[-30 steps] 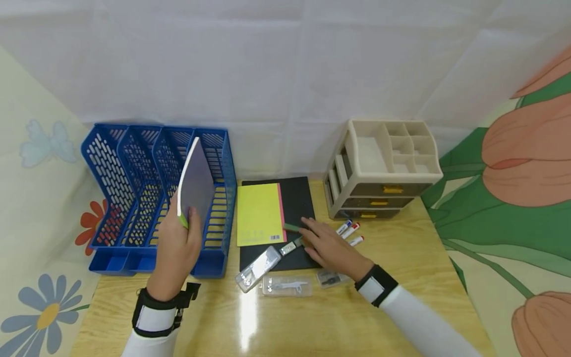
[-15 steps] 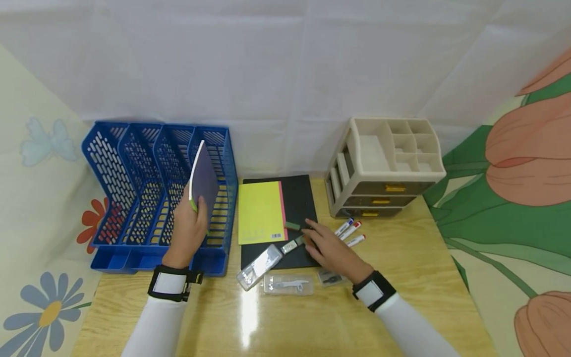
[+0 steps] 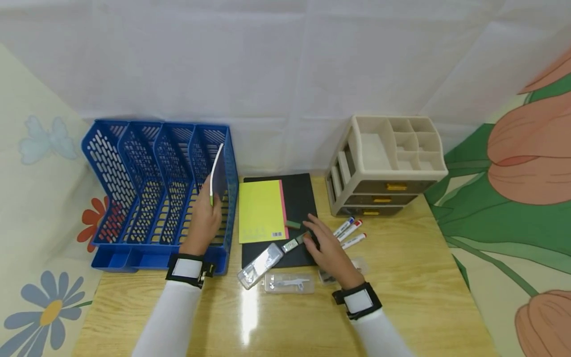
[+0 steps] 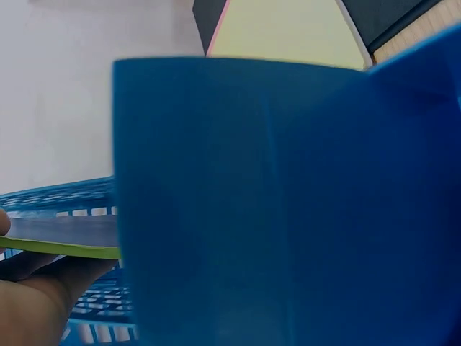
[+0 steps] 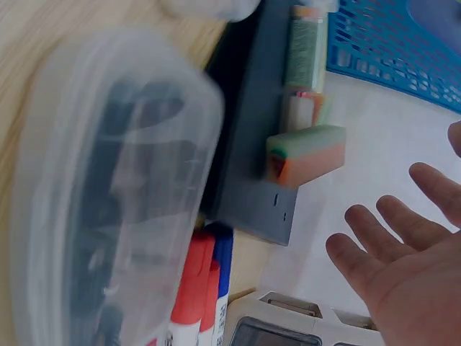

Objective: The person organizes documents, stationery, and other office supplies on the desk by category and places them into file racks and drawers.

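Observation:
My left hand grips a thin notebook by its near edge, thumb on the right face. The notebook stands upright inside the rightmost compartment of the blue file rack. In the left wrist view its yellow-green edge shows, while the blue rack wall hides much of it. My right hand hovers with relaxed, spread fingers beside the right edge of a black folder. Close to those fingertips lies a green and orange eraser. A yellow notebook with a pink spine lies on the folder.
A beige drawer organizer stands at the back right. Several markers lie before it. A long clear case, a clear box with a white tool and another small clear case lie along the front. A small green block touches the folder.
My left hand has carried the notebook rightward and forward, deeper into the rack's rightmost compartment. My right hand has drawn slightly back and turned, with its wrist moving left.

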{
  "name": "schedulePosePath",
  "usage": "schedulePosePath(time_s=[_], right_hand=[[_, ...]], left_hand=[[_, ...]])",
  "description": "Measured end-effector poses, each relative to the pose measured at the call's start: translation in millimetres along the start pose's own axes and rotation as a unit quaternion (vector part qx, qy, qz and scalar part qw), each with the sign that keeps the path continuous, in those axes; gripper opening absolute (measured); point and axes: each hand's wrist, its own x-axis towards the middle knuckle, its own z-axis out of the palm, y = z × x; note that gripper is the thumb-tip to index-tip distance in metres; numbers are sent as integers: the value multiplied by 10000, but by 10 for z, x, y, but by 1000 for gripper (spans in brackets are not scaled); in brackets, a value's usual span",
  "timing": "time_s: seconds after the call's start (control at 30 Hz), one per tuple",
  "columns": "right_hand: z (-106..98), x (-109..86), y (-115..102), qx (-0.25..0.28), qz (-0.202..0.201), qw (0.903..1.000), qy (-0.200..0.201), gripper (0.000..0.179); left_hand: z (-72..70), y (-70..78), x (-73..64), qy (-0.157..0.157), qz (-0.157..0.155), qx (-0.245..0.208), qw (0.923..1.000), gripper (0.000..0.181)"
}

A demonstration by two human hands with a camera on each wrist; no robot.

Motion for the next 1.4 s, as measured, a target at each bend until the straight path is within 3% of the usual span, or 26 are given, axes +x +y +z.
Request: schedulePosePath(time_s=[0.17,0.47,0.7,0.93,1.07,1.23,1.4], right_hand=[[50,3,-72,320,200,9993,63,47],[137,16,-179,711,255,9971,-67,48],[144,5,-178,538,332,9980,-58,46],[116,73,-155,334,191,9992,-94,47],[87,154,-135,371,199,9991,-109,48],[58,280,-108,287,94,9995,45,48],[43,364,-89,328,62,9994,77,49]], left_hand=[[81,-35,29,-143,-156,-167,9996,58],[177,-91,33,-304,-699,-525,9957,55],[230,-139,29,-515,-900,-604,9928,55],[167,-93,-33,-705,-1187,-833,9869,73],[135,-22,-79,-451,-1096,-728,9903,79],[92,73,-157,144,-673,-735,9949,84],[30,124,-301,636,-206,-420,9969,84]])
